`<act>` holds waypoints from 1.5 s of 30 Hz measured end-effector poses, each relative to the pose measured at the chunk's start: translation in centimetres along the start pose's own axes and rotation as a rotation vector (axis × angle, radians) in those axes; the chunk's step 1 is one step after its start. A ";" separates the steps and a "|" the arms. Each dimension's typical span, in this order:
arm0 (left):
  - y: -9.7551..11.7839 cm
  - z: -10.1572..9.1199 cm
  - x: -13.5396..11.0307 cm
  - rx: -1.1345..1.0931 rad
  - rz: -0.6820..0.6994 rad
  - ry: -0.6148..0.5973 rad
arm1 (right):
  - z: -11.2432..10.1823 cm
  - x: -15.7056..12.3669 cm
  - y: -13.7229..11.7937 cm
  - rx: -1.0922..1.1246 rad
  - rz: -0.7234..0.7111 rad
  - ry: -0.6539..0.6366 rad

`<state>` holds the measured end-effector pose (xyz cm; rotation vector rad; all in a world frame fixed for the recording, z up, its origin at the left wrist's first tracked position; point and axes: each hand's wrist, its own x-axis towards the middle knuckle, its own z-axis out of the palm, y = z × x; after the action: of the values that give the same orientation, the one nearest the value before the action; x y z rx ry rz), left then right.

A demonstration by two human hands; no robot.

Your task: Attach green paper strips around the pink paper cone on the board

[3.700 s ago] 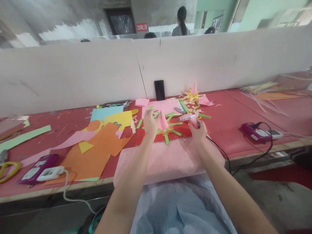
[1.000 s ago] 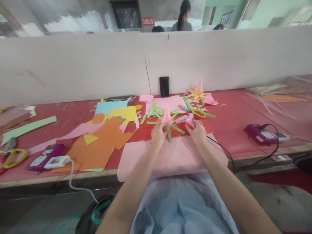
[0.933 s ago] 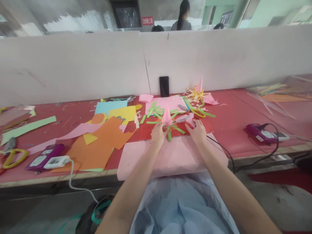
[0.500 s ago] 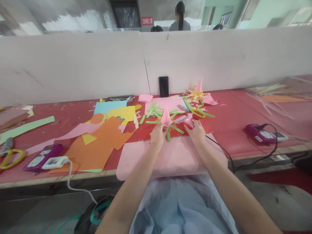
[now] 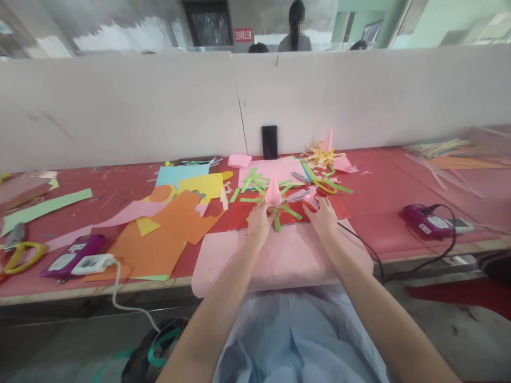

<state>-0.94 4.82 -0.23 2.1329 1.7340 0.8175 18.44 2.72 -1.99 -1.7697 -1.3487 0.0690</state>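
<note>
A pink paper cone (image 5: 273,192) stands upright in front of me, with green paper strips (image 5: 290,211) spreading out around its base. At the near left of that base, my left hand (image 5: 260,222) is closed, its fingertips pinching the edge of the craft; the exact grip is partly hidden. From the right, my right hand (image 5: 323,217) is wrapped round a pink hot glue gun (image 5: 309,198). The gun's nozzle points left and touches or nearly touches the craft near the cone's base. Beneath lies a red sheet (image 5: 235,218).
Yellow-handled scissors (image 5: 325,186) lie just beyond the glue gun. Orange paper (image 5: 147,250) and other coloured sheets spread leftward. A phone (image 5: 269,142) leans on the white partition (image 5: 159,106). A second cone craft (image 5: 325,149) stands behind; purple power strips (image 5: 427,221) flank me, and a black cord (image 5: 365,244) trails right.
The whole view has shifted very slightly. Both hands, the cone and the glue gun keep nearly the same places relative to each other.
</note>
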 end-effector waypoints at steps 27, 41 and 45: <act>0.7 -0.5 -0.4 0.056 -0.048 -0.008 | 0.3 -0.2 -1.1 -0.112 -0.093 -0.074; 1.0 -1.0 -0.8 0.240 0.064 -0.020 | 0.6 -0.4 -0.8 -0.085 -0.121 -0.074; 0.8 -0.9 -0.7 0.239 0.064 -0.023 | 0.7 -0.4 -0.6 -0.083 -0.144 -0.074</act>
<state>-0.93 3.78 0.76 2.3509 1.8410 0.6258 17.45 2.87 -2.15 -1.7474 -1.5486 0.0000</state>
